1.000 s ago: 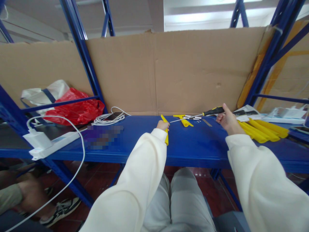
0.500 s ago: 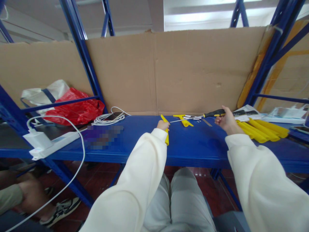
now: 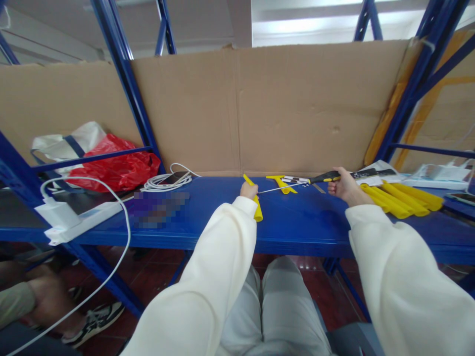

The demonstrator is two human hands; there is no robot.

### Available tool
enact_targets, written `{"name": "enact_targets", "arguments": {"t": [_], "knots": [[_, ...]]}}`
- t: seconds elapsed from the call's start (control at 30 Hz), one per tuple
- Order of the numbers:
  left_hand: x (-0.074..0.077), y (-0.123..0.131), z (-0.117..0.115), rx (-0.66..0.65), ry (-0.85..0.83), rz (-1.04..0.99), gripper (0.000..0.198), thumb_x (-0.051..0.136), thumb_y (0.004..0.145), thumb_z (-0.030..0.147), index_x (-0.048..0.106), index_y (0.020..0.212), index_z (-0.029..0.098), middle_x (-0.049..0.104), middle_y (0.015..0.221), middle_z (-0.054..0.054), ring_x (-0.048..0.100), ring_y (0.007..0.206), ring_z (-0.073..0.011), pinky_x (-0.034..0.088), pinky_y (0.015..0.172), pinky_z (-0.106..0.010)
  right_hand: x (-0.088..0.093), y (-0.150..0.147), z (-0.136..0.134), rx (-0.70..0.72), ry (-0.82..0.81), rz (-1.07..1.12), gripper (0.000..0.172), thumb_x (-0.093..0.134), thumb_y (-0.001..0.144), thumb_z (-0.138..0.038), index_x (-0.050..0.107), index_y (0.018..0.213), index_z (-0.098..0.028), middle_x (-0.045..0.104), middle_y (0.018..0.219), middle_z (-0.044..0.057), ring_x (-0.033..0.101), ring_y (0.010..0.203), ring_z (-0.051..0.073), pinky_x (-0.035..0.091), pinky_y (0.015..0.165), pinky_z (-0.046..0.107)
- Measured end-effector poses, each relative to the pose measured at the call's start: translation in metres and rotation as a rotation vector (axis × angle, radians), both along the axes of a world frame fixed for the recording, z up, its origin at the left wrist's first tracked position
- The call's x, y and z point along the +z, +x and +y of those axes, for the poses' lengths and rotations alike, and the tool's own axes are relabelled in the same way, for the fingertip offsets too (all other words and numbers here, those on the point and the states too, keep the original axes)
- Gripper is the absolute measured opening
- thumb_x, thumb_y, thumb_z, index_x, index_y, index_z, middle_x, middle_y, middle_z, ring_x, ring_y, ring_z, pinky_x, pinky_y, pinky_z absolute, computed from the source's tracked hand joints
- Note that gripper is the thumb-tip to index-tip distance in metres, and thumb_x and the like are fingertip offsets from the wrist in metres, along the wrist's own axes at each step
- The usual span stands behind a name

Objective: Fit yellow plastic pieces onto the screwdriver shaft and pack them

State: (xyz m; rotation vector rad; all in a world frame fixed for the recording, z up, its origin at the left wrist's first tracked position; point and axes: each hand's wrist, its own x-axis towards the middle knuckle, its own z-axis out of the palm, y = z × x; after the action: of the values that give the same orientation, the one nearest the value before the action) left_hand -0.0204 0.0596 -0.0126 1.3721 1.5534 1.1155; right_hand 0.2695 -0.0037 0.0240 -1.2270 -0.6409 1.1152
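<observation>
My left hand [image 3: 249, 190] is closed around a yellow tube-like piece [image 3: 258, 211], held tilted above the blue shelf [image 3: 218, 212]. In my right hand [image 3: 343, 187] is a long screwdriver [image 3: 321, 177] with a black and yellow handle. Its thin shaft points left, and the tip is at the yellow piece by my left fingers; whether it sits inside a hole I cannot tell. Behind the shaft lies another yellow piece [image 3: 281, 183], T-shaped, near small dark-and-white sticks [image 3: 296, 179] and tiny bits. Several yellow tubes [image 3: 404, 200] lie beside my right wrist.
Coiled white cable [image 3: 163, 184] and a power strip [image 3: 89, 220] with a plugged-in charger are on the left, beside a red plastic bag [image 3: 118, 163]. Cardboard [image 3: 297, 109] walls off the back. Blue posts [image 3: 124, 79] stand at both sides. A person's leg [image 3: 52, 301] shows lower left.
My right hand and the screwdriver handle have dropped slightly and shifted a little left. The yellow piece in my left hand has turned, its lower end swinging right.
</observation>
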Motion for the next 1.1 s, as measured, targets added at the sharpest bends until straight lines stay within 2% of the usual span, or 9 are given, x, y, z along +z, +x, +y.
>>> {"name": "enact_targets", "arguments": {"t": [0.13,0.27,0.47,0.57,0.8,0.87,0.97,1.1], "knots": [[-0.001,0.001,-0.001,0.058,0.019,0.025,0.029,0.06,0.09,0.011,0.064,0.118,0.009,0.072,0.081,-0.006,0.06,0.046,-0.0117,0.047,0.049,-0.022,-0.001,-0.002,-0.002,0.164,-0.084,-0.188,0.032,0.044,0.098,-0.042,0.043,0.071,-0.024,0.042,0.046,-0.001,0.033,0.038,0.012,0.027,0.034,0.021],[-0.003,0.003,-0.001,0.092,0.036,0.023,0.042,0.06,0.09,0.012,0.056,0.133,0.012,0.075,0.104,-0.011,0.066,0.054,-0.0117,0.049,0.05,-0.021,-0.004,-0.007,-0.003,0.32,-0.205,-0.392,0.033,0.039,0.101,-0.036,0.048,0.074,-0.021,0.047,0.048,0.001,0.038,0.04,0.011,0.029,0.038,0.02],[-0.006,0.003,0.002,0.061,0.073,0.049,0.056,0.06,0.087,0.005,0.054,0.142,0.016,0.072,0.126,-0.012,0.072,0.063,-0.0116,0.053,0.054,-0.019,-0.011,-0.015,-0.003,0.367,-0.362,-0.677,0.021,0.053,0.098,-0.033,0.057,0.084,-0.018,0.062,0.059,0.005,0.044,0.044,0.01,0.031,0.041,0.019],[-0.007,0.002,0.003,0.049,0.083,0.062,0.061,0.061,0.085,0.003,0.055,0.143,0.019,0.073,0.126,-0.01,0.075,0.067,-0.0129,0.055,0.057,-0.02,-0.013,-0.018,-0.004,0.321,-0.348,-0.772,0.019,0.056,0.098,-0.033,0.059,0.089,-0.017,0.064,0.062,0.005,0.047,0.045,0.01,0.031,0.042,0.019],[-0.01,0.001,0.005,0.011,0.135,0.054,0.069,0.065,0.082,0.003,0.056,0.148,0.019,0.072,0.132,-0.013,0.078,0.077,-0.0175,0.061,0.065,-0.023,-0.017,-0.01,0.004,0.063,-0.386,-1.1,0.026,0.054,0.1,-0.035,0.067,0.104,-0.012,0.065,0.069,0.006,0.053,0.049,0.012,0.042,0.046,0.022],[-0.01,0.001,0.006,0.006,0.152,0.066,0.071,0.069,0.08,0.004,0.058,0.148,0.019,0.073,0.129,-0.013,0.079,0.079,-0.0184,0.062,0.068,-0.023,-0.02,-0.003,0.01,0.022,-0.39,-1.194,0.032,0.054,0.099,-0.038,0.07,0.105,-0.011,0.068,0.075,0.01,0.061,0.057,0.017,0.047,0.052,0.027],[-0.01,0.001,0.005,-0.001,0.176,0.087,0.07,0.07,0.079,0.005,0.06,0.147,0.018,0.077,0.122,-0.012,0.079,0.08,-0.0186,0.062,0.072,-0.024,-0.023,0.008,0.017,-0.005,-0.338,-1.379,0.037,0.055,0.097,-0.042,0.075,0.097,-0.011,0.072,0.083,0.015,0.071,0.079,0.027,0.054,0.067,0.032],[-0.006,0.001,-0.001,0.011,0.22,0.153,0.062,0.064,0.082,0.004,0.066,0.141,0.02,0.079,0.115,-0.01,0.079,0.084,-0.0198,0.062,0.08,-0.028,-0.025,0.016,0.023,-0.027,-0.271,-1.517,0.03,0.056,0.094,-0.032,0.079,0.095,-0.012,0.076,0.093,0.015,0.073,0.097,0.029,0.054,0.081,0.031]]}}
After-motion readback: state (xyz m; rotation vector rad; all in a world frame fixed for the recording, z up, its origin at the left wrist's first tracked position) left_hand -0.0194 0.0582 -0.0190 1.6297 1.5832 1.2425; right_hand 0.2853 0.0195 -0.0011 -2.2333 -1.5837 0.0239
